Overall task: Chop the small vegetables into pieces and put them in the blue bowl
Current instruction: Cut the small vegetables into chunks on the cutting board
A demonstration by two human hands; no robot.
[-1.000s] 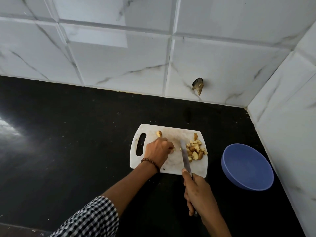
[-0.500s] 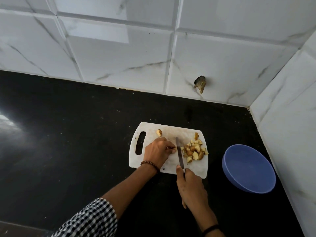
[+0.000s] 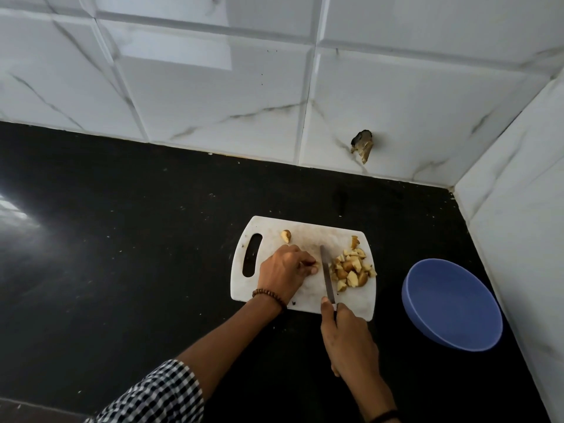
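- Our left hand (image 3: 283,270) rests on the white plastic cutting board (image 3: 317,232). Its fingers are curled, and the fingertips pin a small tan vegetable piece (image 3: 316,265) that is mostly hidden under them.
- Our right hand (image 3: 348,337) is wrapped round the handle of a narrow steel-bladed knife (image 3: 327,276) at the board's near edge. The handle itself is hidden in the fist.
- The knife's long axis runs from the board's near edge towards its far edge. The tip points away from us and leans slightly left, and the blade stands between the left fingertips and the heap.
- The heap of tan-and-brown chopped pieces (image 3: 351,270) lies by the board's right edge. One lone brown-skinned chunk (image 3: 286,236) sits near the far edge, close to the handle slot.
- The shallow round blue bowl (image 3: 451,300) stands on the glossy black counter (image 3: 122,270), right of the board and apart from it. We see nothing in it.
- The main risk, as we judge it, is that the blade is just beside the left fingertips, so a cut drifting left could nick them.
- The pinned piece is small, so pressure from the blade could make it roll or shoot away.
- The heap crowds the right edge, so a careless sweep could push pieces onto the counter instead of into the bowl.
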